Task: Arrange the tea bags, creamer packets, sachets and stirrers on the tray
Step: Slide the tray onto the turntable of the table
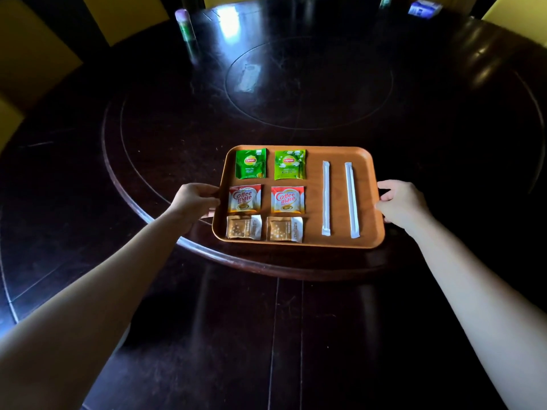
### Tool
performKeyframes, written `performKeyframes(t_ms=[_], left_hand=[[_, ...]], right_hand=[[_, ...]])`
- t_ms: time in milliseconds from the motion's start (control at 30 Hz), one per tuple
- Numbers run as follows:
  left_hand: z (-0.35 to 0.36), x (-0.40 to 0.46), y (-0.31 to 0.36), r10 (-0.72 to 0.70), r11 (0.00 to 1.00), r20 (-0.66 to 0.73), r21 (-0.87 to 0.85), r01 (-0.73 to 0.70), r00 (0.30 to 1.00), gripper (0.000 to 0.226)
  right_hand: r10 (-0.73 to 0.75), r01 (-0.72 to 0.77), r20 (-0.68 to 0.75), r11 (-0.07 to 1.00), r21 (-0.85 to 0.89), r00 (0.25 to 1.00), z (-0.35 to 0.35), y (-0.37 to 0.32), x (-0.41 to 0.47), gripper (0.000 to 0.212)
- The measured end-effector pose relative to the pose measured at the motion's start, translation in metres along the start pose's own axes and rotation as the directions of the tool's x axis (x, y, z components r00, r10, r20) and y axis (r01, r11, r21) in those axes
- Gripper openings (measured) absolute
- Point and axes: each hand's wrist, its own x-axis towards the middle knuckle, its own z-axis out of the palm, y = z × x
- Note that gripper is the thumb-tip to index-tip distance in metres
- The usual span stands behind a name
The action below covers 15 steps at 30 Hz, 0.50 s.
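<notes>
On a dark round table (177, 291), your left hand (194, 202) and right hand (401, 204) clasp opposite rims of the tray (370, 184), where tea bags (251, 163), creamers (245, 199), sachets (244, 227) and stirrers (326, 198) lie in neat rows.

Setting: a dining room, of a home or a restaurant; which of the two cannot be determined.

Evidence:
- A large round dark lacquered wooden desk (88, 179) fills the view, with a raised round turntable (165, 161) at its centre, as used for shared meals.
- Yellow upholstered chair backs (35, 54) stand around the far and left edges.
- An orange-brown rectangular wooden tray (337, 242) sits on the turntable's near edge, carrying single-serve beverage supplies.
- A green bottle with a pale cap (185, 25) and a blue-and-white box (424, 8) stand at the far side.
</notes>
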Motion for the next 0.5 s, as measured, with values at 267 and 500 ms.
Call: performKeyframes(t_ms=[267,500], left_hand=[[-0.0011,-0.0005,-0.0030,0.025,0.998,-0.012,0.058,-0.024,1.000,0.030],[-0.0046,0.0018,-0.0021,-0.054,0.998,0.002,-0.013,0.054,0.999,0.027]], right_hand=[[0.008,-0.008,0.011,1.000,0.004,1.000,0.0018,0.0020,0.0004,0.047],[0.053,-0.055,0.017,0.990,0.128,0.998,0.0007,0.0036,-0.0023,0.051]])
